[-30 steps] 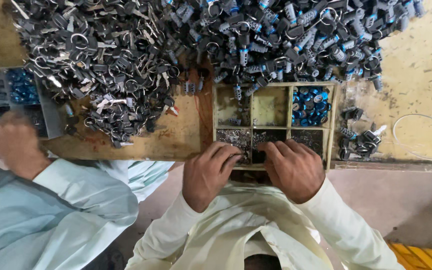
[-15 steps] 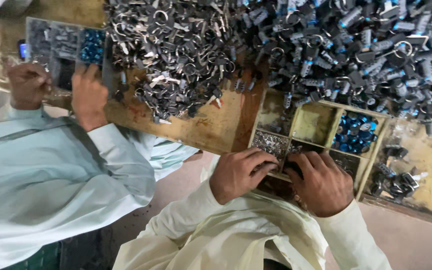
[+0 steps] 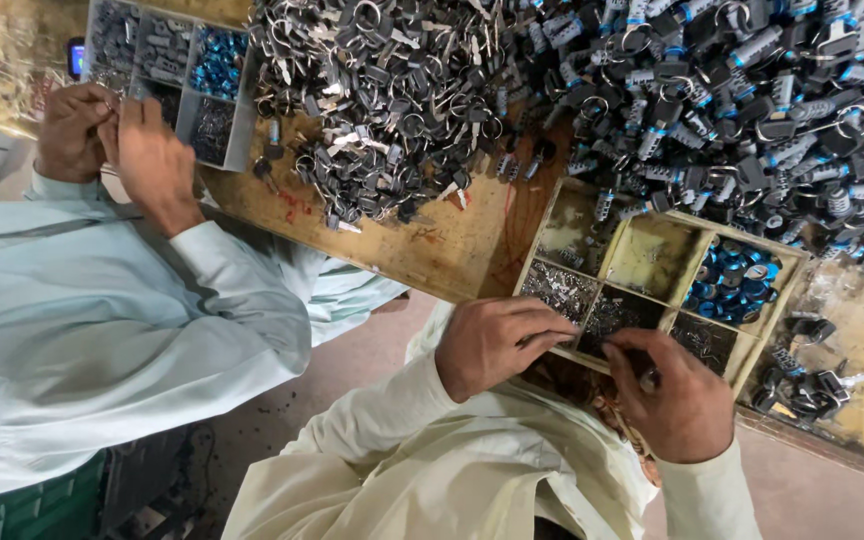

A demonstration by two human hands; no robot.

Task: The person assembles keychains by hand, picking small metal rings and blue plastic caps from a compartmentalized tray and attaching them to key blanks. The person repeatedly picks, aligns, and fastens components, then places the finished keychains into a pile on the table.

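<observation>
My left hand [image 3: 492,342] rests at the near edge of a wooden compartment tray [image 3: 660,255], fingers pinched together over a compartment of small metal bits; what it pinches is too small to tell. My right hand [image 3: 674,398] is curled beside it, fingers closed on a small dark part [image 3: 648,378]. The tray holds small grey metal parts [image 3: 558,288] and blue round pieces [image 3: 732,280]. Behind the tray lies a large heap of dark and blue key-ring parts [image 3: 752,100].
A co-worker in a pale shirt sits at my left, both hands [image 3: 117,140] working at another divided tray [image 3: 172,70]. A pile of silver-grey ring parts [image 3: 392,100] covers the wooden tabletop [image 3: 432,245]. Loose dark parts [image 3: 802,385] lie right of my tray.
The view has swung and tilted, so the co-worker and their tray now show fully at the left. My hands stay at the tray's near edge, the right one drawn slightly toward me.
</observation>
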